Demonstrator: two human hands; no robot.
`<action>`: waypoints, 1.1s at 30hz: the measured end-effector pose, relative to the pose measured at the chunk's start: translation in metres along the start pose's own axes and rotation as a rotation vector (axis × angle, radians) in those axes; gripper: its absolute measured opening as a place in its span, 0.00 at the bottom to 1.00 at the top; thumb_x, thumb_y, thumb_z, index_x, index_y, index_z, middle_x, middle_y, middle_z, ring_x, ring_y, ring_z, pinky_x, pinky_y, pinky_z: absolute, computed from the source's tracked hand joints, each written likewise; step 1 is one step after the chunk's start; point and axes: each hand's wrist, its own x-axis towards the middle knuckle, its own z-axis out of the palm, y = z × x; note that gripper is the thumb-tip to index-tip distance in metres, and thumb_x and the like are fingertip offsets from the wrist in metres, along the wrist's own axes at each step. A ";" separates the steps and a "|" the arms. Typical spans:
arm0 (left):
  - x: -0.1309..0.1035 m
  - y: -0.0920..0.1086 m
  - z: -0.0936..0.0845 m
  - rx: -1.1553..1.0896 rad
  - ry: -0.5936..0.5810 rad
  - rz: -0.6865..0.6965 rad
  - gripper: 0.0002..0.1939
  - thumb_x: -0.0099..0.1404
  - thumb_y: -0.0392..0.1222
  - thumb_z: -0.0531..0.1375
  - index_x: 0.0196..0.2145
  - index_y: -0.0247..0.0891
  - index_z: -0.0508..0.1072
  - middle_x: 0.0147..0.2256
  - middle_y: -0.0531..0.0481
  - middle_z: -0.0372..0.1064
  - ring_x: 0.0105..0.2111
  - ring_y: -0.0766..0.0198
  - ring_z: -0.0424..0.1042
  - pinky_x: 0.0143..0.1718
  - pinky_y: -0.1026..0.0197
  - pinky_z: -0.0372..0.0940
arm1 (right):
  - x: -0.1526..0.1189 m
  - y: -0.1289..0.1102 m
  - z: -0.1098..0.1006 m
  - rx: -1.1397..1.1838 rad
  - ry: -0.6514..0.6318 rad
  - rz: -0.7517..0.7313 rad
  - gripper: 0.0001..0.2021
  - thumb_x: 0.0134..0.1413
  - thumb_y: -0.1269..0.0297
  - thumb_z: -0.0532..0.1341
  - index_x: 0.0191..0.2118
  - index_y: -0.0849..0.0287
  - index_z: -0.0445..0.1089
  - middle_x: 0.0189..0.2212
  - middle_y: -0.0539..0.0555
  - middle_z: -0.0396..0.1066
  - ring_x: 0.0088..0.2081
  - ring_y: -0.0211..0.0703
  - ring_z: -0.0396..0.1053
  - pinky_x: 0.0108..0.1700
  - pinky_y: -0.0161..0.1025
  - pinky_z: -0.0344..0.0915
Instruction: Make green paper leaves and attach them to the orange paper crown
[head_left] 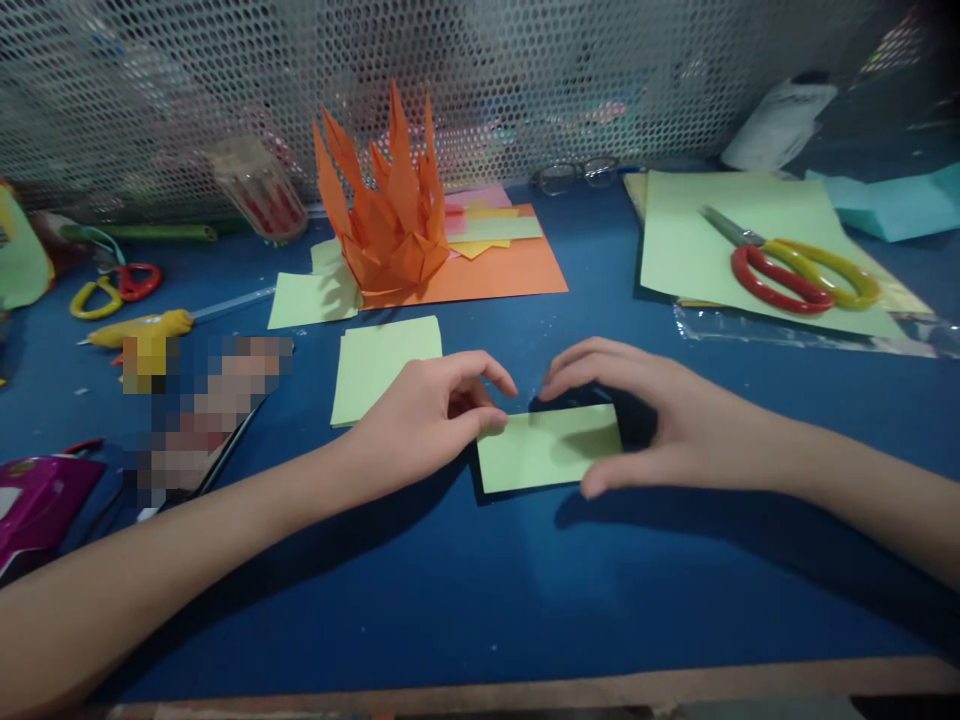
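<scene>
A folded light-green paper strip (547, 450) lies on the blue tabletop between my hands. My left hand (427, 415) is at its upper left corner, the thumb tip resting on or just over the paper, with a gap between thumb and curved index finger. Around the strip's right end, my right hand (667, 420) arches open, fingers above the far edge and thumb by the near right corner. Beside my left hand sits a stack of light-green paper squares (382, 355), partly covered by that hand.
An orange folded-paper piece (394, 220) stands on coloured sheets at the back. Red-and-yellow scissors (802, 270) lie on green paper (682, 230) at right. A yellow glue gun (142, 330), smaller scissors (120, 290) and a purple packet (45, 500) are at left. A perforated metal panel (525, 80) borders the back.
</scene>
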 end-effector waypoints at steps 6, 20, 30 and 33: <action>0.003 -0.002 0.000 0.033 -0.025 0.018 0.04 0.64 0.36 0.61 0.36 0.36 0.76 0.29 0.55 0.74 0.28 0.70 0.70 0.30 0.67 0.63 | -0.003 -0.005 0.008 -0.345 0.051 -0.319 0.13 0.56 0.56 0.66 0.43 0.57 0.70 0.46 0.60 0.72 0.46 0.50 0.70 0.45 0.48 0.65; -0.001 0.007 -0.002 -0.005 -0.163 0.004 0.18 0.65 0.53 0.61 0.40 0.36 0.79 0.34 0.48 0.77 0.31 0.64 0.71 0.31 0.65 0.64 | -0.005 -0.018 0.005 -0.009 0.199 -0.019 0.07 0.61 0.62 0.62 0.34 0.54 0.75 0.28 0.49 0.77 0.27 0.36 0.72 0.28 0.33 0.64; -0.002 0.009 -0.002 -0.030 -0.232 0.004 0.14 0.66 0.50 0.62 0.37 0.36 0.80 0.32 0.50 0.76 0.30 0.66 0.69 0.30 0.66 0.63 | -0.005 -0.021 0.005 0.183 0.170 0.187 0.07 0.54 0.55 0.68 0.30 0.51 0.78 0.27 0.49 0.76 0.27 0.38 0.70 0.28 0.37 0.62; -0.001 0.008 -0.002 -0.058 -0.230 -0.001 0.15 0.66 0.50 0.61 0.37 0.35 0.80 0.32 0.50 0.77 0.31 0.66 0.70 0.31 0.66 0.64 | -0.003 -0.024 0.001 0.262 0.107 0.273 0.10 0.50 0.52 0.69 0.29 0.52 0.77 0.26 0.49 0.76 0.27 0.39 0.70 0.28 0.36 0.62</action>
